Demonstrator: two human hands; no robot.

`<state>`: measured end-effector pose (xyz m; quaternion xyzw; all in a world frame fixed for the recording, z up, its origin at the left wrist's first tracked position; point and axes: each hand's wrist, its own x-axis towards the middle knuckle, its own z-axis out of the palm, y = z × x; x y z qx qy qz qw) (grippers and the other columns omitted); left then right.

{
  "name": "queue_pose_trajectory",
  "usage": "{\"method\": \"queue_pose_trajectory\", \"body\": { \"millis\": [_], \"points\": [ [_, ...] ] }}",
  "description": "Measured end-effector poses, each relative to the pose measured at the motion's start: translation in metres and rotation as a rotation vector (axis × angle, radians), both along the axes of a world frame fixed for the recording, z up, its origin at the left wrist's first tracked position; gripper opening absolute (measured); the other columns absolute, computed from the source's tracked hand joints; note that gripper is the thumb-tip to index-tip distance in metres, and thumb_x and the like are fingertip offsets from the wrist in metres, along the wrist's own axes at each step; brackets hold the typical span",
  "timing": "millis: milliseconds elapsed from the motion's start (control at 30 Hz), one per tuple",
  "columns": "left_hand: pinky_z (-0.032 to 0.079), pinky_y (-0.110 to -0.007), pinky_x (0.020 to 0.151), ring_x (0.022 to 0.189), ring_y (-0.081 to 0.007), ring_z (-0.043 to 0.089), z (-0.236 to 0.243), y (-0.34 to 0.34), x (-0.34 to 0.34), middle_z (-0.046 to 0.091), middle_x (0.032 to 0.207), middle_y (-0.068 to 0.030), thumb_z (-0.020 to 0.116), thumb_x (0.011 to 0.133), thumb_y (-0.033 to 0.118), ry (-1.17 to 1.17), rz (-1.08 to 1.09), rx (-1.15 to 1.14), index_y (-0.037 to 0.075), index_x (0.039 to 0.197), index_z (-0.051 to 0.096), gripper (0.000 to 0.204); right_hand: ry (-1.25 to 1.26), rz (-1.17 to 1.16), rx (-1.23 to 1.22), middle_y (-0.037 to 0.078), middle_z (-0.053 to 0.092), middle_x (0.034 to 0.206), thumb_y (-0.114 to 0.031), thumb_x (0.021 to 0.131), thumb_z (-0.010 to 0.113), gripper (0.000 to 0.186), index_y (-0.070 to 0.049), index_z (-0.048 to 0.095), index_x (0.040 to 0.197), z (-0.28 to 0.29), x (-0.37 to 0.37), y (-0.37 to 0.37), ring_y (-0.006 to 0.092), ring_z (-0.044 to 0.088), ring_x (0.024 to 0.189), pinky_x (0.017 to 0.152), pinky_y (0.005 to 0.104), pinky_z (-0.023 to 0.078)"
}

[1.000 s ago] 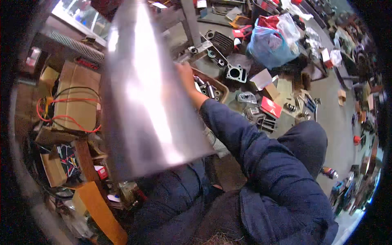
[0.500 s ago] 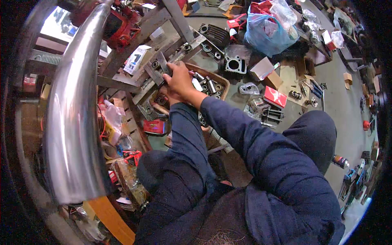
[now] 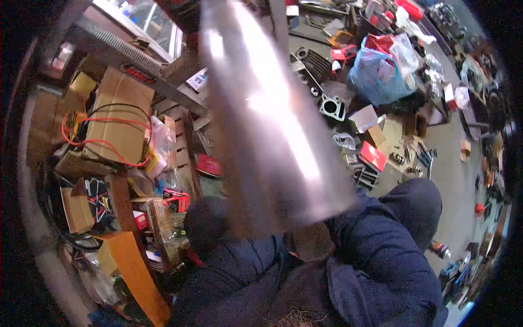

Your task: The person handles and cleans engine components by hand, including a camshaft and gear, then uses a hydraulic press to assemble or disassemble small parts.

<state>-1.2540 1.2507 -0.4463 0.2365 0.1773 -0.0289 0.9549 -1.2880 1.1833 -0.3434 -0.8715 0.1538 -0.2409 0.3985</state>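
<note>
A long polished steel tube (image 3: 278,131), smeared by motion, fills the middle of the view from the top edge down over my lap. It hides both of my hands, so I cannot tell what either holds or touches. My dark blue right sleeve (image 3: 370,229) runs up behind its lower right, my left sleeve (image 3: 239,261) behind its lower end. A steel frame (image 3: 190,101) shows beside the tube at upper left, with a red box (image 3: 208,165) lower down. A cylinder block (image 3: 331,107) lies just right of the tube.
Cardboard boxes (image 3: 117,122) with looped orange and black cables crowd the left, above an orange cardboard strip (image 3: 141,272). At right are a blue plastic bag (image 3: 381,76), a red box (image 3: 373,157), loose metal parts and tools (image 3: 425,155) on the floor, and a spray can (image 3: 440,249).
Since half a second ago the tube has swung right from the left side, covering my hands, which were at metal blocks on the frame. One second ago it was slightly further left.
</note>
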Motion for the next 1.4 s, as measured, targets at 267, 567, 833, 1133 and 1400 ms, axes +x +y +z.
{"method": "queue_pose_trajectory", "body": {
  "millis": [267, 567, 833, 1133, 1400],
  "points": [
    [0.036, -0.047, 0.102, 0.117, -0.038, 0.05, 0.001, -0.014, -0.013, 0.053, 0.128, -0.0211, 0.041, 0.095, 0.042, 0.037, 0.074, -0.123, 0.001, 0.125, 0.051, 0.052, 0.092, 0.055, -0.297, 0.025, 0.051, 0.123, -0.05, 0.064, 0.081, 0.077, 0.001, 0.058, 0.116, 0.031, 0.006, 0.026, 0.0401, 0.046, 0.116, 0.097, 0.0476, 0.041],
    [0.037, -0.047, 0.101, 0.116, -0.0385, 0.05, -0.007, -0.014, 0.003, 0.053, 0.127, -0.0221, 0.041, 0.096, 0.041, 0.026, 0.169, -0.251, 0.0, 0.124, 0.052, 0.051, 0.056, -0.007, -0.401, 0.021, 0.055, 0.114, -0.05, 0.062, 0.079, 0.072, 0.003, 0.061, 0.108, 0.013, 0.036, 0.029, 0.038, 0.051, 0.107, 0.095, 0.0458, 0.042],
    [0.037, -0.048, 0.101, 0.116, -0.0391, 0.051, -0.002, -0.009, 0.022, 0.053, 0.126, -0.023, 0.041, 0.096, 0.04, -0.006, 0.22, -0.314, -0.001, 0.123, 0.052, 0.05, -0.049, 0.059, -0.431, 0.02, 0.055, 0.111, -0.047, 0.062, 0.081, 0.068, 0.003, 0.062, 0.104, 0.003, 0.038, 0.022, 0.0373, 0.05, 0.105, 0.094, 0.0443, 0.043],
    [0.037, -0.048, 0.1, 0.115, -0.0396, 0.051, -0.003, -0.008, 0.019, 0.054, 0.126, -0.0241, 0.04, 0.097, 0.039, 0.012, 0.28, -0.356, -0.001, 0.122, 0.052, 0.049, -0.084, 0.062, -0.407, 0.02, 0.057, 0.1, -0.047, 0.063, 0.08, 0.066, 0.005, 0.064, 0.101, -0.003, 0.043, 0.025, 0.0366, 0.05, 0.101, 0.092, 0.045, 0.041],
    [0.037, -0.048, 0.099, 0.114, -0.0401, 0.051, 0.001, -0.011, 0.023, 0.054, 0.125, -0.025, 0.04, 0.098, 0.038, 0.006, 0.339, -0.396, -0.002, 0.122, 0.052, 0.048, -0.154, 0.08, -0.47, 0.021, 0.057, 0.098, -0.048, 0.064, 0.08, 0.063, 0.004, 0.065, 0.097, -0.005, 0.042, 0.022, 0.0378, 0.052, 0.098, 0.09, 0.0461, 0.042]
  ]
}}
